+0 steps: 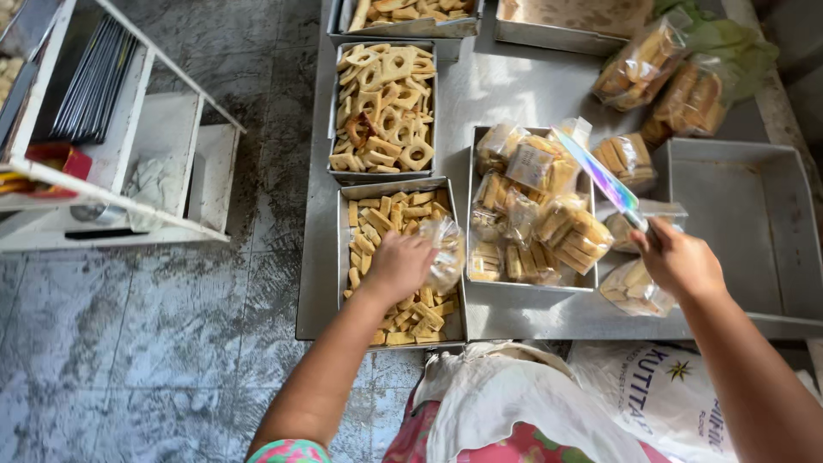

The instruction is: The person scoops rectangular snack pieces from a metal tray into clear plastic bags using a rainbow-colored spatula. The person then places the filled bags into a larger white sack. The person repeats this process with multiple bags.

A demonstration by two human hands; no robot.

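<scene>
My left hand [399, 264] reaches into a metal tray [346, 249] of short rectangular biscuits [390, 214] and is closed on a clear plastic bag [446, 249] partly filled with them. My right hand [677, 257] grips the handle of a knife [600, 176] with a shiny rainbow-tinted blade, held over a second tray [531, 287] that is piled with sealed bags of biscuits [549, 214]. More filled bags [634, 287] lie on the table just under that hand.
Another tray of ring and letter shaped biscuits [381, 107] sits behind the first. A big bare metal tray [746, 223] is at right, bagged biscuits [669, 73] behind it. A white shelf rack [129, 146] stands on the floor at left, a white sack [651, 394] near my lap.
</scene>
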